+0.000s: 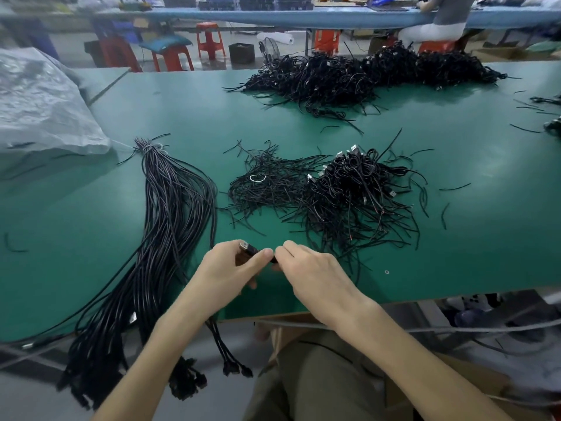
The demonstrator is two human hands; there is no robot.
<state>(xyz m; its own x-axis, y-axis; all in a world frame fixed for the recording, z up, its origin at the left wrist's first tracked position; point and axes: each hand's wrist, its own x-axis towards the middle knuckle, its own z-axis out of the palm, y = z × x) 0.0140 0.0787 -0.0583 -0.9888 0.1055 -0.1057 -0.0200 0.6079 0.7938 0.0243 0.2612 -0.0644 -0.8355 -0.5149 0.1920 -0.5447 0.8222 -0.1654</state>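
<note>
My left hand (230, 268) grips a black USB plug (249, 249) with a metal tip, held just above the green table (455, 238) near its front edge. My right hand (306, 268) pinches the same cable right beside the plug, fingertips meeting those of the left hand. Behind the hands lies a tangled pile of short black USB cables (355, 192). A heap of thin black ties (267, 183) lies left of it.
A long tied bundle of black cables (170, 226) runs from mid-table over the front edge at left. A large pile of black cables (364, 74) sits at the back. A grey plastic bag (39, 101) covers the far left. Another person sits at a bench beyond.
</note>
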